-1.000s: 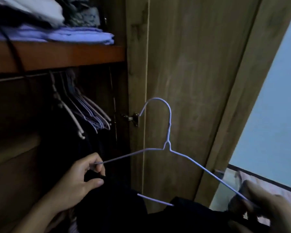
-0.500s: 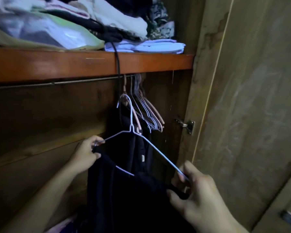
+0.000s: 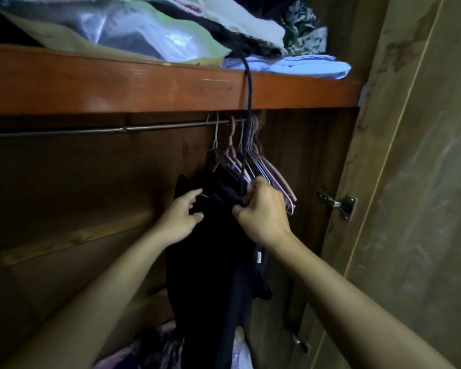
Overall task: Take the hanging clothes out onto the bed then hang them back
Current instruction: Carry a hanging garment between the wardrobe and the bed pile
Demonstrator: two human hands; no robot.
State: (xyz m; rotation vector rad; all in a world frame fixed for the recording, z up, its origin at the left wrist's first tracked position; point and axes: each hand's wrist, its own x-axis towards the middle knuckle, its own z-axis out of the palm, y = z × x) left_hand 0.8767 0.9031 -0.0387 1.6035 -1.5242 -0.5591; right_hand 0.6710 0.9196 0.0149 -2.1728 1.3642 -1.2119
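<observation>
Wardrobe rail [image 3: 96, 130] overhead; left hand [image 3: 181, 219] and right hand [image 3: 261, 209] pinch the limp, light dark garment [image 3: 213, 251] at its shoulders, nine and three o'clock — best hold there

A: What's the shelf [image 3: 144, 86] made of?

B: Wood, reddish-brown, smooth with a faint sheen along its front edge. The rail [image 3: 91, 130] under it is thin bare metal, dull grey.

A: And the hangers [image 3: 261, 166]?

B: Thin wire, coated pale pink and lilac, smooth. The dark garment [image 3: 213, 262] below them is matt cloth, soft-looking, nearly black.

A: On top of the shelf?

B: Folded cloth [image 3: 298, 65], pale blue and matt, beside a glossy, crinkled plastic bag [image 3: 149, 35].

A: The door [image 3: 421, 182]?

B: Wood-grain panel, greyish-brown, matt and a little blotchy. Its hinge [image 3: 338, 202] is shiny metal. The wardrobe's back panel [image 3: 64, 182] is darker wood, flat and unpolished.
</observation>
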